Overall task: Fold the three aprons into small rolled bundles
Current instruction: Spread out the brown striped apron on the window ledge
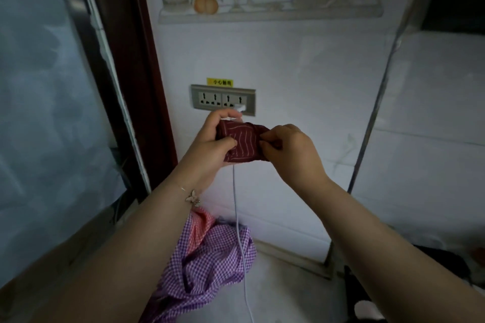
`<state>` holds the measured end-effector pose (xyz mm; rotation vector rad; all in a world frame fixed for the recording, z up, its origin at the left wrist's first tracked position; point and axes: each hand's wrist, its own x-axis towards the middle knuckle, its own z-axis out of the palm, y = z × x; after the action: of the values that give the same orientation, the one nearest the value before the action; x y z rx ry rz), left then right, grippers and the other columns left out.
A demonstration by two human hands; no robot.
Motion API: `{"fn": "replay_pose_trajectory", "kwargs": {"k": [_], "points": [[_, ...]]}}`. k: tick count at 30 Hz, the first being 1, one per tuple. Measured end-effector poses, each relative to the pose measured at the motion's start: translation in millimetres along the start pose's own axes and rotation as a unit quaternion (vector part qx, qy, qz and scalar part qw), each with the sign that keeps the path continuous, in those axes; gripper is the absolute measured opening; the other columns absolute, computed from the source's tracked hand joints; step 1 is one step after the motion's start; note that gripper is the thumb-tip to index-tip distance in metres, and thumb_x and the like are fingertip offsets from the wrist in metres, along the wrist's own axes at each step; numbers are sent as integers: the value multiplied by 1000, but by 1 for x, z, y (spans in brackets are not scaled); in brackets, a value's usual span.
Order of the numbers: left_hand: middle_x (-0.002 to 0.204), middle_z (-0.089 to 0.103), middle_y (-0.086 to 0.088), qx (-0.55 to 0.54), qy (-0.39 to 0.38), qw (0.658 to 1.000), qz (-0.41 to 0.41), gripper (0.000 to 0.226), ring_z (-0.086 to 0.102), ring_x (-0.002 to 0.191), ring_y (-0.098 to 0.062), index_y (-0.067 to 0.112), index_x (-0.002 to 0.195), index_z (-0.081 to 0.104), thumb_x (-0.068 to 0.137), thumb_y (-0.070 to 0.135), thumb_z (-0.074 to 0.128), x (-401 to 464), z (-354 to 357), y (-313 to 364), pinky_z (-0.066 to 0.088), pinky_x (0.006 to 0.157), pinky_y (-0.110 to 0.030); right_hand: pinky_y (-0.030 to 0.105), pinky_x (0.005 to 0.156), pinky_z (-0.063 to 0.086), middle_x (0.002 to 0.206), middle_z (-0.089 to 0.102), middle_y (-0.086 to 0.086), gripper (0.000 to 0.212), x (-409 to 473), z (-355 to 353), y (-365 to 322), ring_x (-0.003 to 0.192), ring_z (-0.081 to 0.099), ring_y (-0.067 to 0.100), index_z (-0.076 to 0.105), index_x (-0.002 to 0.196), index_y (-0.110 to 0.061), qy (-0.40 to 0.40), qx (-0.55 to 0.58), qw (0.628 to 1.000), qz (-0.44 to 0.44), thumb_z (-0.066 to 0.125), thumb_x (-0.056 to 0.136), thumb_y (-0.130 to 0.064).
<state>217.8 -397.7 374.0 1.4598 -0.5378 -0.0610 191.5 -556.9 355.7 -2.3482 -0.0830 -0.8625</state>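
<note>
Mid-frame: left hand [215, 139] wrapped round the left end of a maroon roll [242, 143], thumb pressed on its front; right hand [286, 149] pinching the right end, fingertips tucked into the cloth. Held up in the air, just below the socket [223, 99]. Probably finishing the first bundle: tucking the loose end so it stays tight. Next, likely setting it down and taking up the checked apron [207, 265], heaped unfolded at lower centre, white cable [240, 231] trailing across it.
</note>
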Motion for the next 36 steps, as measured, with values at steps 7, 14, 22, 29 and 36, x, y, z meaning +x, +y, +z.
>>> {"fn": "replay_pose_trajectory", "kwargs": {"k": [7, 14, 22, 29, 36], "points": [[108, 57, 1, 79, -20, 995, 52, 26, 60, 100, -20, 23, 103, 55, 92, 1, 52, 41, 21, 21, 57, 80, -37, 32, 61, 39, 68, 56, 16, 25, 51, -34, 5, 62, 49, 23, 56, 70, -2, -125, 144, 974, 123, 46, 91, -11], [120, 42, 3, 365, -143, 908, 147, 73, 46, 111, -7, 32, 119, 37, 65, 25, 86, 94, 16, 65, 42, 94, -18, 38, 62, 47, 70, 55, 29, 26, 98, -78, 15, 65, 55, 30, 58, 80, 8, -158, 246, 951, 98, 56, 94, -15], [116, 38, 5, 481, -90, 806, 334, 66, 48, 107, -11, 28, 137, 43, 78, 35, 74, 146, 49, 120, 41, 96, -27, 34, 66, 51, 74, 61, 4, 9, 159, -133, 10, 72, 62, 24, 59, 79, -12, 28, 54, 998, 6, 57, 87, -8], [111, 52, 2, 506, -39, 746, 431, 45, 50, 103, -19, 13, 117, 61, 76, 23, 77, 179, 65, 144, 45, 89, -39, 28, 68, 45, 77, 61, 2, 9, 182, -156, 12, 76, 57, 16, 64, 87, -6, 79, 30, 996, -37, 58, 90, -12], [102, 60, -9, 462, 59, 760, 454, 33, 53, 98, -28, 8, 102, 66, 74, 23, 75, 206, 81, 184, 42, 82, -35, 8, 66, 38, 97, 62, 1, 23, 223, -188, -15, 92, 57, 13, 68, 106, -4, 162, 11, 980, -118, 53, 89, -3]]}}
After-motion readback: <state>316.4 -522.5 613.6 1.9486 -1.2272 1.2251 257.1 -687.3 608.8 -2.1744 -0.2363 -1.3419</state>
